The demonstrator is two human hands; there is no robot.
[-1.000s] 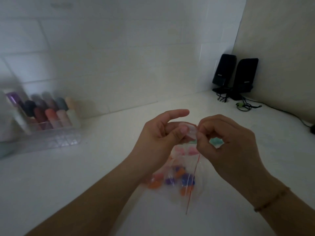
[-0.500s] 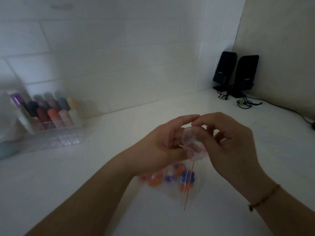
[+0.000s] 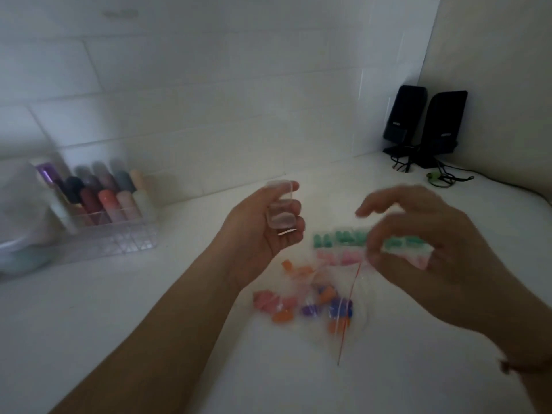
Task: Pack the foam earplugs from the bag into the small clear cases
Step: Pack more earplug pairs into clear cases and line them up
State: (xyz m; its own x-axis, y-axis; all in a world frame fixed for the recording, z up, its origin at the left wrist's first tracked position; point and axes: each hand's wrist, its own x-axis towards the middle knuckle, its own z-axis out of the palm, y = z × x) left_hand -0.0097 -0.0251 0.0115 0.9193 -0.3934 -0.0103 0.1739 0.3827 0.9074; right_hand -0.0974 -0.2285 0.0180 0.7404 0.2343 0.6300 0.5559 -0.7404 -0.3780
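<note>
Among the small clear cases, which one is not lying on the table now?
The empty clear case gripped in the left hand is the one. The other cases, filled with green and pink earplugs, lie in rows on the table behind the bag.

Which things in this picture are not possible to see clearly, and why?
Head view only:
- Right hand: motion blur; whether it pinches anything is unclear.
- Clear case in the left hand: transparent, so open or closed, empty or filled, cannot be told.
- Packed cases on the table: partly hidden by the right hand; count unknown.
- Bag: earplugs blurred, uncountable.
</note>
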